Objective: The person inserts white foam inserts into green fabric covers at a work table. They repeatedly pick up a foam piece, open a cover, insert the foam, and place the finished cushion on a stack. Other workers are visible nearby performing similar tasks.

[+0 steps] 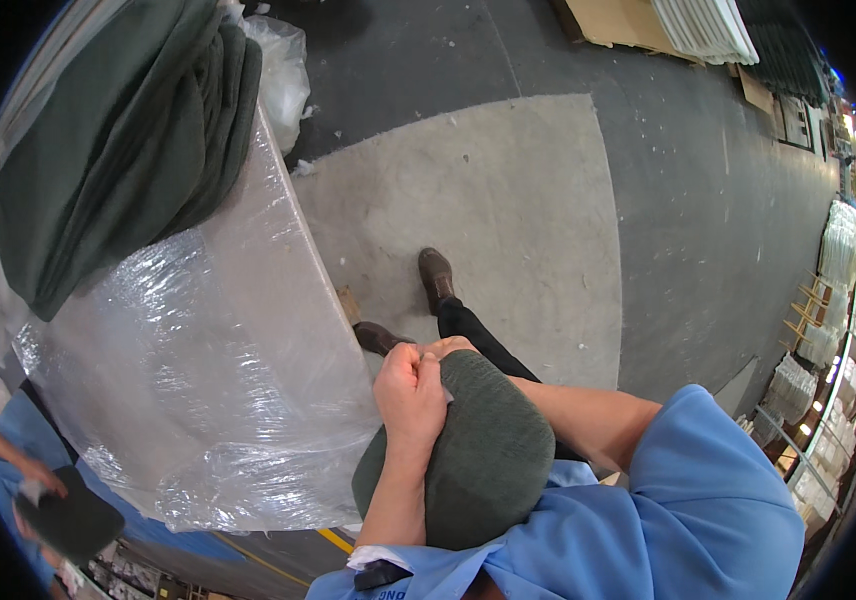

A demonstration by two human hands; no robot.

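Observation:
A dark green fabric cushion (pixel 488 450), rounded at the corners, is held upright against my body. At its far edge the fingers of my left hand (pixel 412 388) are pinched closed, with a small whitish bit showing beside them. My right hand (pixel 453 346) meets it there, closed on the same edge and partly hidden behind the left hand and the cushion. My left forearm lies across the cushion's front, while my right arm reaches round its right side.
To the left stands a large plastic-wrapped block (pixel 248 400), bearing a pile of similar green cushions (pixel 138 140). Clear plastic film (pixel 283 65) bunches behind it. At lower left another person's hand (pixel 43 478) holds a dark cushion (pixel 73 515). Flat cardboard (pixel 623 25) lies at the far right.

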